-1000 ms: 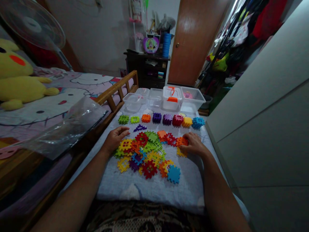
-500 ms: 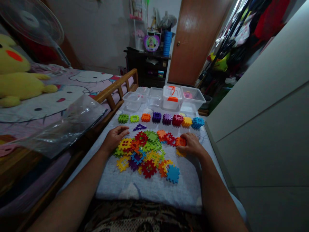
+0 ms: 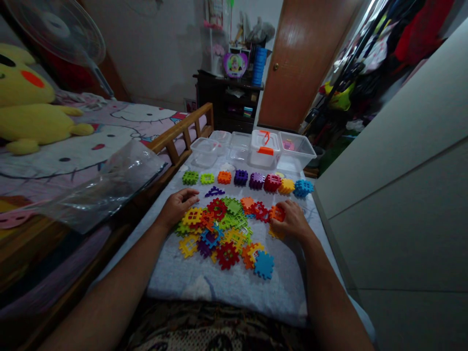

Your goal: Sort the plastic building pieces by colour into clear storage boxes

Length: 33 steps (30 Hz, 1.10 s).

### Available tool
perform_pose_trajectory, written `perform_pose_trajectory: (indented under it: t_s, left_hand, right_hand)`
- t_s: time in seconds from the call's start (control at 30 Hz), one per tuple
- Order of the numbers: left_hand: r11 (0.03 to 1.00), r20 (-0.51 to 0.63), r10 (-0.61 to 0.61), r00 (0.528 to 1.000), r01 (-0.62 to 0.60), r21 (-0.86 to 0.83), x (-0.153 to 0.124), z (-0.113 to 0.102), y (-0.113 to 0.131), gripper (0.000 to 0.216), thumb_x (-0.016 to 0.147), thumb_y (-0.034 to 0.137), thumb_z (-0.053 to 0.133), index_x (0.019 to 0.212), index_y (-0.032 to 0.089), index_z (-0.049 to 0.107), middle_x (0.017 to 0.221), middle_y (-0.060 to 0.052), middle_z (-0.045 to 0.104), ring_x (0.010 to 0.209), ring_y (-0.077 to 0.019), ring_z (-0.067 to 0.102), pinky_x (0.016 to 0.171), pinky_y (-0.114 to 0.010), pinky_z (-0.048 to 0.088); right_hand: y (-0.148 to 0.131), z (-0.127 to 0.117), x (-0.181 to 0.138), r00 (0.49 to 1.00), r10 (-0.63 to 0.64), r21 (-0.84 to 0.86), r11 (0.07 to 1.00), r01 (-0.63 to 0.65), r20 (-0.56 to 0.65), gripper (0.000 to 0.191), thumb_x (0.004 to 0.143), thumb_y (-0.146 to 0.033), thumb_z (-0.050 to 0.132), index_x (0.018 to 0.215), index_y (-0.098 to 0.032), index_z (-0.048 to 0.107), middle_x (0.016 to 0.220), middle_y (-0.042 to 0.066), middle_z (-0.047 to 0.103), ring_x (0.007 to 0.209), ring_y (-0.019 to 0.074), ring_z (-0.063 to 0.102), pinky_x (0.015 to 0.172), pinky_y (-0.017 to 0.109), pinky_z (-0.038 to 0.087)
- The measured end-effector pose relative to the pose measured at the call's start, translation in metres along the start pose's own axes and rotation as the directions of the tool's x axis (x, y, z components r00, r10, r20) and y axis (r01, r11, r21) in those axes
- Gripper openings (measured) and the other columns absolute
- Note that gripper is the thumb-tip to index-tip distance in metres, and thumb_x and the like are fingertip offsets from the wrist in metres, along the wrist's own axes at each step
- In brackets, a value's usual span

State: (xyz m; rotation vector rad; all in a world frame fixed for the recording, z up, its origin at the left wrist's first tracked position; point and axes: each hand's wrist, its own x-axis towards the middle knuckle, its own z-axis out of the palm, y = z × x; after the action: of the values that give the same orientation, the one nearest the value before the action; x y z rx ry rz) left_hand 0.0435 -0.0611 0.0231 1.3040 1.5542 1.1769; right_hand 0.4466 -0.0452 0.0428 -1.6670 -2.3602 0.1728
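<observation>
- Right hand (image 3: pixel 292 222) – fingers curled round a small orange plastic grid tile (image 3: pixel 277 213), pinching it at the pile's right edge.
- Left hand (image 3: pixel 178 206) – fingers spread loose, holding nothing, resting flat on the white fuzzy cloth (image 3: pixel 226 280) & touching the pile's left edge, by a yellow grid tile (image 3: pixel 192 216).
- Between both hands: heap of flat colourful plastic grid tiles (image 3: pixel 223 229) – red, green, yellow, blue, all mixed up.
- Just past the hands: row of sorted tile stacks (image 3: pixel 248 180), one colour each, green thru blue.
- Further past that: clear plastic boxes (image 3: pixel 252 148), one w/ an orange latch.
- Far left of left hand: crinkly clear plastic bag (image 3: pixel 106 187) & big yellow soft toy (image 3: pixel 34 114).
- Tiles look light, stiff, a bit slippery. Prob. not easy to break. Notched edges could snag on other tiles, so best pinch one by its edge w/ thumb & finger and lift it straight up.
</observation>
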Motion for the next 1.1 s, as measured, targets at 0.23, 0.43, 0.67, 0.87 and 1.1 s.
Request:
perform_pose_trajectory:
  t_s: [0.23,0.43,0.67,0.87,1.1]
  left_hand:
    - [1.000,0.003,0.006,1.000,-0.006,0.015,-0.001,0.000,0.004,0.051,0.064,0.057,0.075,0.096,0.017,0.069,0.085,-0.006,0.073,0.085,-0.0251,0.069,0.078,-0.035,0.052]
    - [1.000,0.014,0.006,1.000,-0.006,0.019,-0.002,0.000,0.004,0.050,0.065,0.056,0.074,0.096,0.017,0.069,0.084,-0.005,0.072,0.082,-0.0241,0.067,0.075,-0.034,0.052]
    - [0.999,0.030,0.026,0.999,-0.027,0.028,-0.001,0.000,0.001,0.047,0.067,0.054,0.074,0.096,0.017,0.069,0.083,-0.005,0.072,0.077,-0.0222,0.066,0.069,-0.031,0.050]
    - [0.998,0.041,0.046,0.998,-0.048,0.049,-0.001,0.000,-0.002,0.045,0.069,0.053,0.074,0.097,0.018,0.070,0.080,-0.002,0.068,0.072,-0.0192,0.062,0.065,-0.028,0.047]
    - [0.991,0.053,0.100,0.994,-0.104,0.082,0.001,0.001,-0.009,0.039,0.075,0.048,0.069,0.100,0.018,0.070,0.082,-0.003,0.066,0.077,-0.0200,0.063,0.069,-0.030,0.049]
  right_hand:
    - [0.008,0.006,-0.001,0.999,0.045,-0.010,0.999,-0.045,-0.027,0.046,0.076,-0.046,0.065,0.113,-0.019,0.065,0.105,0.012,0.061,0.099,0.0299,0.053,0.085,0.041,0.040]
    - [0.011,0.005,-0.003,0.998,0.056,0.018,0.998,-0.056,-0.005,0.043,0.076,-0.044,0.067,0.112,-0.021,0.066,0.103,0.011,0.062,0.096,0.0287,0.054,0.082,0.038,0.041]
    - [0.009,0.004,-0.001,0.999,0.032,0.041,0.999,-0.032,-0.002,0.038,0.075,-0.041,0.067,0.108,-0.021,0.068,0.101,0.011,0.062,0.093,0.0275,0.055,0.082,0.039,0.042]
    - [0.005,0.003,-0.002,0.998,0.061,0.012,0.998,-0.061,0.002,0.038,0.074,-0.037,0.067,0.108,-0.020,0.067,0.102,0.011,0.062,0.096,0.0282,0.055,0.085,0.040,0.042]
    - [-0.003,-0.020,0.011,0.990,0.008,0.092,0.996,0.005,-0.141,0.042,0.073,-0.037,0.067,0.112,-0.021,0.064,0.111,0.012,0.060,0.104,0.0311,0.054,0.093,0.046,0.043]
